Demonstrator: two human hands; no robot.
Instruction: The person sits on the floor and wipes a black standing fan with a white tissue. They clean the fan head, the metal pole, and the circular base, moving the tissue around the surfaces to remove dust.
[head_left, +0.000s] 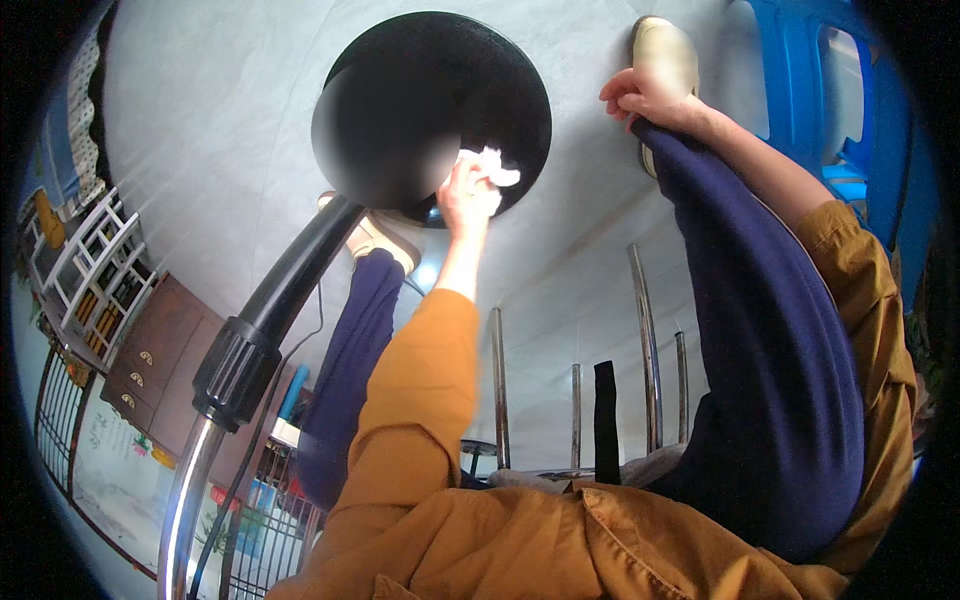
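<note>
My left hand (466, 196) holds a crumpled white cloth or tissue (496, 166) against the near part of a round black base (517, 90). A black tube (315, 255) with a ribbed collar (238, 371) and a chrome pole (187, 502) rises from that base towards the lower left; it looks like a floor stand. Blur hides much of the base's left half. Over by my right knee, my right hand (660, 105) hangs with loosely bent fingers and nothing visible in it. Blur covers part of its back.
Blue plastic furniture (802, 75) stands at the right. Chrome legs (645, 337) rise near my seat. A thin black cable (259, 442) runs along the pole. A brown cabinet (161, 360) and a white rack (94, 270) are at the left. My shoes (379, 244) rest on the pale floor (202, 112).
</note>
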